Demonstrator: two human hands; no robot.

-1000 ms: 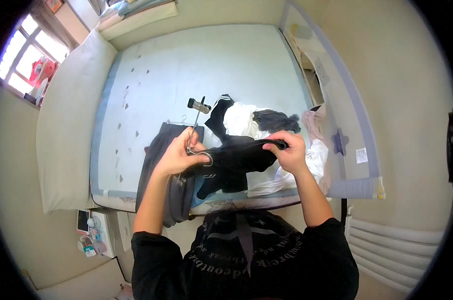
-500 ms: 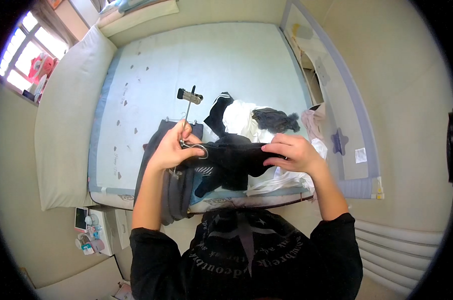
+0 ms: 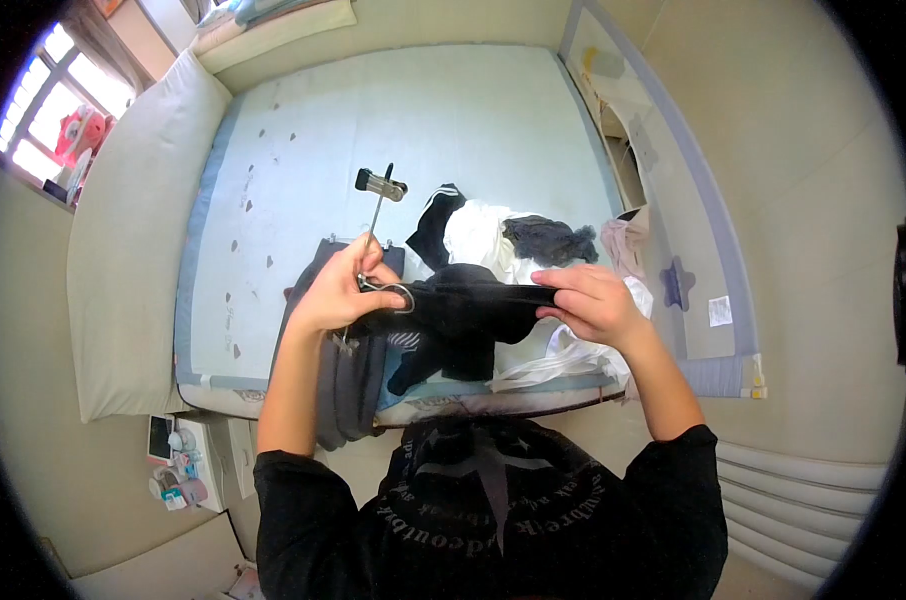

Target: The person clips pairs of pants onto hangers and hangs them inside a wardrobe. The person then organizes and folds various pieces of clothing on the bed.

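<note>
My left hand (image 3: 335, 292) is closed on a metal clip hanger (image 3: 376, 218) and on one end of a black garment (image 3: 468, 312). The hanger's rod points away from me, with a clip (image 3: 381, 184) at its far end; its curved hook shows by my thumb. With fingers and thumb pinched, my right hand (image 3: 595, 305) grips the other end of the garment's upper edge. That edge is stretched nearly straight between both hands, and the rest hangs below. Dark grey trousers (image 3: 353, 385) lie under my left hand, partly hidden by it.
The bed (image 3: 373, 110) bears a white garment (image 3: 476, 235), a dark grey crumpled cloth (image 3: 548, 240) and a black piece with white stripes (image 3: 435, 230). A mesh bed rail (image 3: 673, 190) bounds the right side. A long pale cushion (image 3: 138, 250) lines the left.
My right hand has moved slightly right, and the garment's upper edge is pulled out longer and tighter. My left hand and the hanger have hardly moved.
</note>
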